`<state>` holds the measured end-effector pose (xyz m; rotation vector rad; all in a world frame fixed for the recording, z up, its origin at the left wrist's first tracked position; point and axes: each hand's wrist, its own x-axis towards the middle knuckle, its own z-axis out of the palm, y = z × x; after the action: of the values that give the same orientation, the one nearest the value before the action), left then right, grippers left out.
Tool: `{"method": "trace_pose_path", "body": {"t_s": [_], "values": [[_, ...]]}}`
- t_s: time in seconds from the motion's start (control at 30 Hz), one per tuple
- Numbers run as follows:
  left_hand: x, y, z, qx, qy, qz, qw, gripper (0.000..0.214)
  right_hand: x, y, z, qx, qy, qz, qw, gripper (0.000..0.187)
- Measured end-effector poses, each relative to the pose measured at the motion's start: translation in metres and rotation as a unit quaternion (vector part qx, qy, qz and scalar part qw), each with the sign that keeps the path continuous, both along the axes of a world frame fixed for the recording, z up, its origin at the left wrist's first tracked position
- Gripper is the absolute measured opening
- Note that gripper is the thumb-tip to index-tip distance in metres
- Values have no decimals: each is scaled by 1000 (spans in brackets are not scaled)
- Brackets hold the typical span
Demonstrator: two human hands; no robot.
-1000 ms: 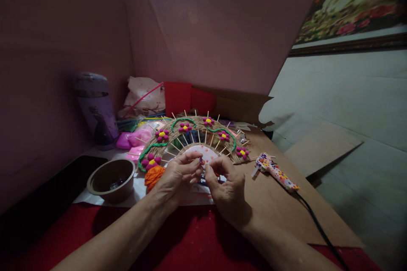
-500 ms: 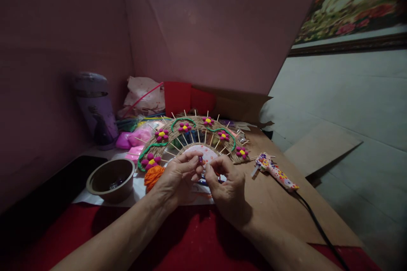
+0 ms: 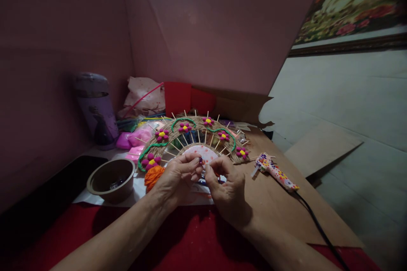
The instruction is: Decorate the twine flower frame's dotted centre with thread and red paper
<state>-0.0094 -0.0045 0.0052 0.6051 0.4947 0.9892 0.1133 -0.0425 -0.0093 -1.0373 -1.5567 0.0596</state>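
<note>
Between the thumb and forefinger of my left hand [image 3: 179,175] is a small dark purple bead [image 3: 201,161]. Close beside it, my right hand [image 3: 227,186] is closed in a pinch; what its fingertips hold is too small to make out. Behind both hands stands a half-round woven fan [image 3: 200,125] of twine on thin sticks, with magenta and yellow flowers and green cord. Its inner half-circle [image 3: 200,151] is white with reddish dots. A ball of orange yarn [image 3: 154,178] sits by my left wrist. Left of that, a brown bowl [image 3: 111,178] contains a few shiny dark pieces.
A glue gun [image 3: 276,171] with a flowered cover lies on the brown board [image 3: 282,216] at right, its black cord running forward. A purple tumbler [image 3: 97,110] stands at back left beside pink bags [image 3: 130,137]. Red cloth [image 3: 187,237] covers the front.
Both hands stay almost in place. The bead has shifted very slightly between my left fingertips.
</note>
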Motion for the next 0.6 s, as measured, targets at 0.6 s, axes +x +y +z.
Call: {"method": "trace_pose_path", "body": {"t_s": [0.6], "values": [[-1,-1,2,-16,-13,3,1000,25,1,0,1,-2,-3,-5,1000,15]]}}
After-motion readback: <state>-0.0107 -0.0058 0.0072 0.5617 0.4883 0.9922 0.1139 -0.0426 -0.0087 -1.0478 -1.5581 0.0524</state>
